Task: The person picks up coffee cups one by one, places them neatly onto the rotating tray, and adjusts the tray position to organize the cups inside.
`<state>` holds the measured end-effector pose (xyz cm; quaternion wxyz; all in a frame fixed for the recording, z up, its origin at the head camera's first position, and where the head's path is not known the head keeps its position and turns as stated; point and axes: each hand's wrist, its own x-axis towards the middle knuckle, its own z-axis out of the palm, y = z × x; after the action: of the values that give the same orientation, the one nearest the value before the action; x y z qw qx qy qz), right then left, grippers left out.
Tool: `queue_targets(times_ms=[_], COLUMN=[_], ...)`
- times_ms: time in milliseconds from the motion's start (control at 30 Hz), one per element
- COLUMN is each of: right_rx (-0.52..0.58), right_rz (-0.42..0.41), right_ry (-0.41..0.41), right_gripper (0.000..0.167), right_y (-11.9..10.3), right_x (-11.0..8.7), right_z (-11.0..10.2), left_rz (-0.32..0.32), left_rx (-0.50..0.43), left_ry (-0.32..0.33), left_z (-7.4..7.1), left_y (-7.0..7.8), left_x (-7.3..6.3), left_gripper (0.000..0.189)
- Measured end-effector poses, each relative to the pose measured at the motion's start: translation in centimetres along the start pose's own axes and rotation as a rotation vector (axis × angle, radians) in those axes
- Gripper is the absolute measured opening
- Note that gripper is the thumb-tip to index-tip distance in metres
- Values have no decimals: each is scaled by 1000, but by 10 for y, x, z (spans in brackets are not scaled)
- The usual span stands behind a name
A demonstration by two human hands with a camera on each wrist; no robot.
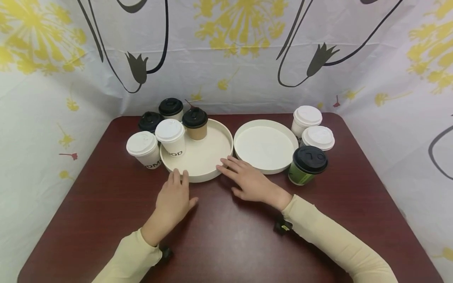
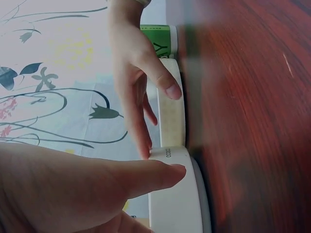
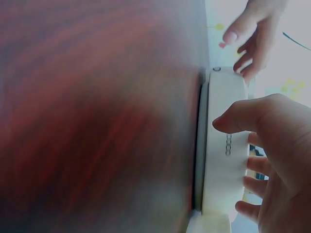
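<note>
A round cream tray [image 1: 212, 153] bears a white paper cup with a white lid [image 1: 171, 137] and a brown cup with a black lid [image 1: 196, 124]. At its front left rim, my left hand [image 1: 173, 200] has its fingers extended, fingertips right at the edge and thumb held out to the side. Across from it, my right hand [image 1: 253, 182] reaches to the tray's front right rim with spread, nearly straight fingers. In the right wrist view, the right thumb overlaps the tray's side wall [image 3: 226, 179]. Neither hand grips a cup.
A second round tray [image 1: 265, 145] adjoins on the right. Beside it stand two white-lidded cups [image 1: 307, 118] and a green cup with a black lid [image 1: 307, 165]. Left of the first tray are another white-lidded cup [image 1: 143, 149] and two black-lidded cups [image 1: 171, 108]. Patterned cloth [image 1: 226, 78] borders the dark red table [image 1: 226, 243].
</note>
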<state>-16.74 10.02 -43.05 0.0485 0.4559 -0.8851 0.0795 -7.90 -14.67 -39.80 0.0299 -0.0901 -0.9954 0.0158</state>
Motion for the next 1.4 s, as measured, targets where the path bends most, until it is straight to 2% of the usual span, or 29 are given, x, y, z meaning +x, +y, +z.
queue_targets(times_ms=[400, 600, 833, 967, 1033, 1100, 1167, 1400], right_rx=[52, 45, 23, 2, -1, -1, -1, -9], right_rz=[10, -4, 8, 16, 16, 13, 11, 7], right_ry=[6, 13, -48, -54, -51, -48, -43, -37], right_gripper=[76, 77, 82, 83, 83, 84, 84, 84], right_y=[15, 16, 8, 5, 4, 3, 3, 1], right_x=[-2, -3, -2, -1, -1, 0, 0, 0], right_z=[-3, -3, -4, -4, -3, -3, -3, -4], left_rz=[-39, -53, -45, -23, -7, 1, -6, -84], left_rx=[-110, -153, -155, -177, -192, -200, -199, -180], left_ry=[-111, -111, -111, -152, -152, -125, -68, 191], left_z=[1, -1, -5, -13, -19, -27, -35, -56], left_y=[-15, -23, -30, -39, -47, -58, -69, -101], left_x=[5, 7, 10, 15, 19, 25, 31, 46], left_gripper=[87, 85, 82, 76, 72, 69, 66, 62])
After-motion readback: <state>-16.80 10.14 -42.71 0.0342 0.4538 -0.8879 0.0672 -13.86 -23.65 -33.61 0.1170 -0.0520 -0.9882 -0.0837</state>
